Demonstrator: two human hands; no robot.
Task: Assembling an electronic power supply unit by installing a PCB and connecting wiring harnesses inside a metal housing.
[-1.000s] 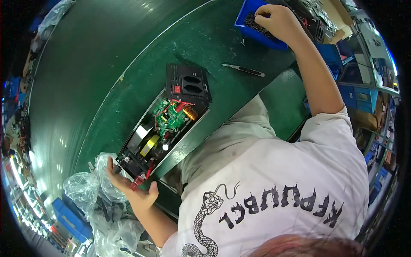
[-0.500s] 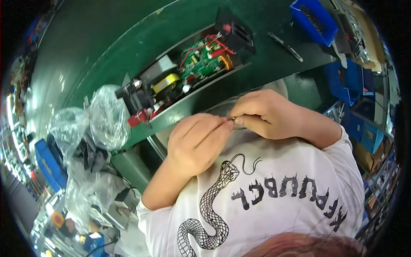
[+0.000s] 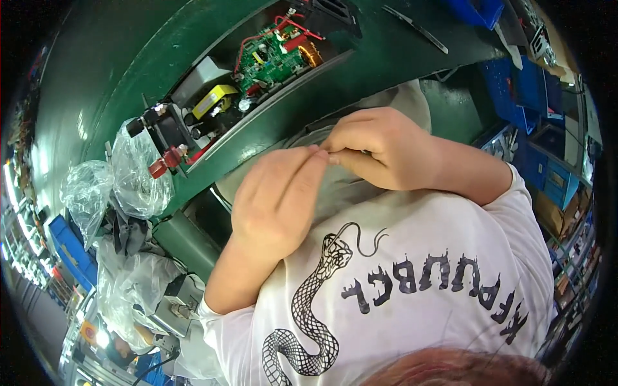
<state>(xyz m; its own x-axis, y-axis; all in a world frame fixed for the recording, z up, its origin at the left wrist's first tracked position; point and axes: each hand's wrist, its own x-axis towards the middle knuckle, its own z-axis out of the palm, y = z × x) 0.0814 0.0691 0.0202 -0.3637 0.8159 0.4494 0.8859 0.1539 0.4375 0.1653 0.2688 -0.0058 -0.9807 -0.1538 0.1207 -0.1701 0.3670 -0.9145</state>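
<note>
Both hands meet at the fingertips over the lap, just short of the bench (image 3: 380,74): the left hand (image 3: 273,202) has its fingers drawn together and reaching in from the left, while the right hand (image 3: 386,151) curls, thumb and forefinger pressed to a pinch against them. Whether a small part sits in that pinch cannot be told, since the fingers would cover it. The open casing (image 3: 273,94) lies on the bench beyond the hands and apart from them, slanting away to the right, its circuit board (image 3: 267,61), yellow-wrapped component (image 3: 214,100) and copper coil (image 3: 311,55) exposed and its red terminals (image 3: 166,162) at the near left end. The step in hand looks like fine fingertip work away from the casing, perhaps readying something small. The next move, as I judge it, calls for a steady pinch while the fingertips part, so that nothing slips into the lap; any reach to the casing needs to clear its near wall and the loose red wires (image 3: 241,55).
</note>
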